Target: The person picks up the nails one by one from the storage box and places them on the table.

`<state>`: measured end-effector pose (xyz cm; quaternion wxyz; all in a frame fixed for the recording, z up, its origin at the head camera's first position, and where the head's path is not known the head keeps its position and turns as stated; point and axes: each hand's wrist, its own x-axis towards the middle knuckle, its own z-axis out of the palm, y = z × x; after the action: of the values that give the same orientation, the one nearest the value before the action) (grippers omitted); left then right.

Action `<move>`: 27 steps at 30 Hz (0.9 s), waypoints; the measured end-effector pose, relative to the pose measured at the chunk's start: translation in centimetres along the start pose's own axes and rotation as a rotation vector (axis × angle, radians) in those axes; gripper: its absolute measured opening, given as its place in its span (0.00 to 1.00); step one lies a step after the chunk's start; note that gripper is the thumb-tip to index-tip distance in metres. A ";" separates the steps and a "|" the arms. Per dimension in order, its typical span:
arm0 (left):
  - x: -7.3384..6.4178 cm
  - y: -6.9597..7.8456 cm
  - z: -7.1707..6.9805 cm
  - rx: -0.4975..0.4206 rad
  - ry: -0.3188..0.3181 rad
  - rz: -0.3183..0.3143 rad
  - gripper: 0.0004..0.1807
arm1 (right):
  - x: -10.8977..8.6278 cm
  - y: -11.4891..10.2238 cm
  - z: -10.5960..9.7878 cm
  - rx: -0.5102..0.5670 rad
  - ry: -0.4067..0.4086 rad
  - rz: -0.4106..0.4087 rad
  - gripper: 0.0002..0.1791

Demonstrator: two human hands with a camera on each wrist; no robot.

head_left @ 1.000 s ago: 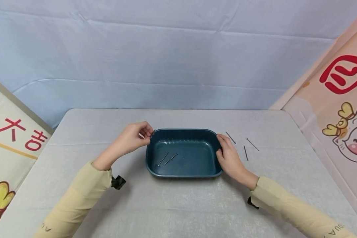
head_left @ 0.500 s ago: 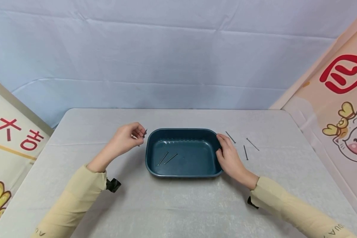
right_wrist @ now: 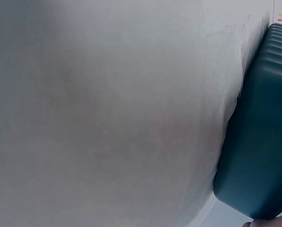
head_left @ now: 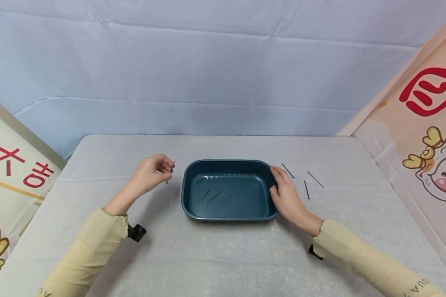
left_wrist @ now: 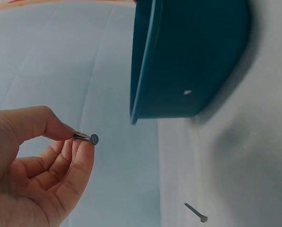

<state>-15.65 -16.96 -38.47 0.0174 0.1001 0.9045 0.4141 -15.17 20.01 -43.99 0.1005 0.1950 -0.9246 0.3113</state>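
Observation:
My left hand [head_left: 151, 173] is raised left of a dark teal plastic basin [head_left: 230, 219], pinching a metal nail [left_wrist: 93, 139] between thumb and fingers. In the left wrist view the flat nail head points towards the camera. My right hand [head_left: 288, 198] grips the basin's right wall, the thumb on the inner side; in the right wrist view only a bit of a finger [right_wrist: 273, 222] shows at the bottom corner. Inside the basin lie two nails, one nail [head_left: 203, 197] beside another nail [head_left: 213, 197], both slanting, on the left part of its floor.
Right of the basin, three loose nails lie on the table: a nail [head_left: 288, 170] near the rim, a nail [head_left: 307, 190] and a nail [head_left: 315, 180]. Another nail [left_wrist: 196, 213] rests on the grey tablecloth [head_left: 223, 260] in the left wrist view.
My left hand has moved left, away from the basin's far left corner, with the nail still pinched and now showing more plainly. The right hand and basin stay put.

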 end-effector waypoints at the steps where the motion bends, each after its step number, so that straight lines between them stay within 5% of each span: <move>1: 0.0 -0.2 0.0 -0.001 0.004 -0.007 0.09 | 0.0 0.0 0.0 -0.001 -0.001 0.001 0.26; 27: -0.4 -3.7 -1.1 -0.056 0.048 -0.208 0.12 | -0.1 0.0 -0.1 0.002 -0.010 -0.008 0.26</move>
<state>-15.99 -20.26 -40.53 0.0415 -0.0047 0.8983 0.4374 -15.09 20.09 -43.93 0.0971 0.2002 -0.9240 0.3109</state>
